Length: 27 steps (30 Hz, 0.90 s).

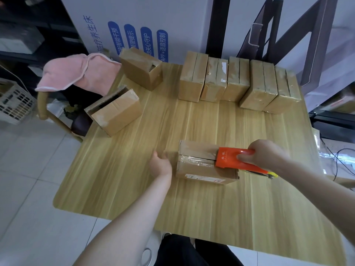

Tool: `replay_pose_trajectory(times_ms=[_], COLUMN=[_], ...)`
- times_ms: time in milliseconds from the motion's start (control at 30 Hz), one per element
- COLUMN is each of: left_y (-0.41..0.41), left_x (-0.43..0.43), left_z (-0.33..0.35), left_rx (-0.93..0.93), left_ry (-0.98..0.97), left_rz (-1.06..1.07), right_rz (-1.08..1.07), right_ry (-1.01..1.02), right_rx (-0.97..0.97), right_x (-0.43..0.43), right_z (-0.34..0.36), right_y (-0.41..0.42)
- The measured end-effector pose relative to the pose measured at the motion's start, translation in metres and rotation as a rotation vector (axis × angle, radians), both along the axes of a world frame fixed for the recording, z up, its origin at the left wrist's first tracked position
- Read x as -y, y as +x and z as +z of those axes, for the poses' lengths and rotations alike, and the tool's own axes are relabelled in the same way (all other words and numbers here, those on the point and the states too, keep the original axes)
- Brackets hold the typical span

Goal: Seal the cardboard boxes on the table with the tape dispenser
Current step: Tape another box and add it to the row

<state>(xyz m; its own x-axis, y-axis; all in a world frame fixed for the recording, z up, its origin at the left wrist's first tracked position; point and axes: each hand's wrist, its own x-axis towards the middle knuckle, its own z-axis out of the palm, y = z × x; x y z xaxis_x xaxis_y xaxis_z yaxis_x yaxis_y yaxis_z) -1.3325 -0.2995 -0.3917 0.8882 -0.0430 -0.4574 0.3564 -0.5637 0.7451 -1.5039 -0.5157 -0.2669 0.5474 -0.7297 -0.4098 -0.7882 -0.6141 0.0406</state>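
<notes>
Right hand (266,155): its fingers (243,156) are curled tight round the orange tape dispenser (230,157) and hold it on top of the box.
Left hand (160,166): it holds nothing; its loose fingers lean on the left end of the same box. They look blurry.
Box (199,170): it lies on the tabletop (192,212) between the two hands, right under the right fingers.
Tape (197,160): a shiny clear strip runs along the top of the box, from the tape dispenser toward the left fingers.
Row of boxes (238,83): closed ones stand side by side, far beyond the right fingers, at the back edge.
Open boxes (117,110): two stand far beyond the left fingers, well apart from the row.
Pink cloth (76,73): it hangs on a chair (41,104), past the open boxes, off the tabletop.
</notes>
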Motion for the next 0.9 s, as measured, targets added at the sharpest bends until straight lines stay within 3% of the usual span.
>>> replay_pose_trajectory(times_ms=[67,200,333,433,500,567,633,667,767,900], left_y=[-0.007,-0.031,-0.027,-0.022,-0.021,-0.022,-0.027,-0.030,-0.041,-0.045], left_x=[0.006,0.024,0.024,0.022,0.022,0.024,0.036,0.046,0.072,0.074], left_z=[0.011,0.020,0.017,0.015,0.015,0.018,0.028,0.033,0.036,0.026], left_rx=[0.098,0.086,0.123,0.029,0.008,0.275,0.616,0.697,0.720,0.822], left_ry=[-0.116,-0.182,-0.172,-0.203,-0.109,0.072,0.092,0.091,0.218,0.400], left_rz=[-0.082,-0.369,-0.420,-0.452,-0.484,-0.566,-0.707,-0.797,-0.977,-1.013], right_rz=[-0.002,-0.001,-0.011,-0.023,-0.033,-0.037,-0.044,-0.049,-0.045,-0.022], right_ry=[0.004,0.020,0.043,0.071,0.090,0.097,0.106,0.116,0.158,0.227], right_rx=[0.010,0.025,0.037,0.046,0.057,0.072,0.096,0.107,0.127,0.169], right_x=[0.001,0.002,0.001,0.001,0.000,0.000,0.000,0.000,0.001,0.007], right_z=[-0.001,-0.002,-0.002,-0.002,-0.004,-0.005,-0.007,-0.008,-0.011,-0.017], right_y=[0.000,-0.001,-0.002,-0.004,-0.007,-0.010,-0.013,-0.014,-0.020,-0.030])
